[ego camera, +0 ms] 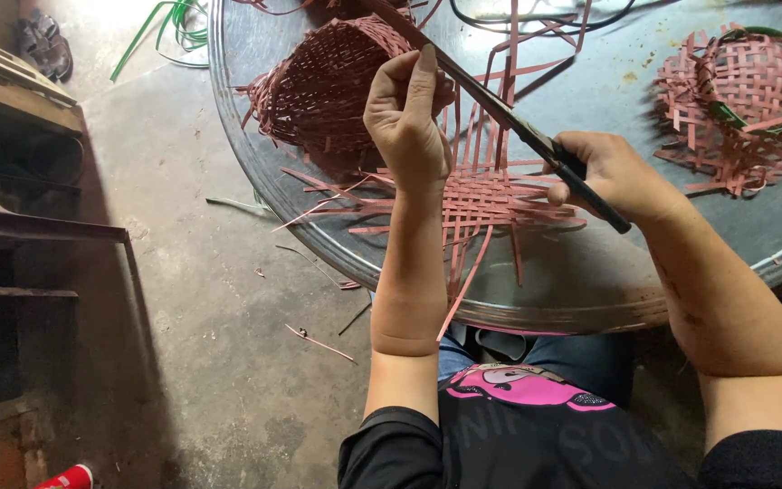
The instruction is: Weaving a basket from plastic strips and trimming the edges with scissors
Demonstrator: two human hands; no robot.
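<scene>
A flat mat of woven reddish-brown strips (491, 195) lies on a round metal table (590, 272) in front of me, loose strip ends sticking out all round. My left hand (406, 118) is raised over the mat with fingers pinched on upright strips. My right hand (613, 177) grips the dark handles of long scissors (500, 109), whose blades point up and left across the strips near my left hand. Behind my left hand lies a half-woven basket (323, 86) of the same strips, on its side.
Another partly woven piece with a green rim band (744, 100) sits at the table's right. Green strips (169, 27) and strip offcuts lie on the concrete floor at left. A dark chair (11, 226) stands at far left, sandals (42, 41) beyond it.
</scene>
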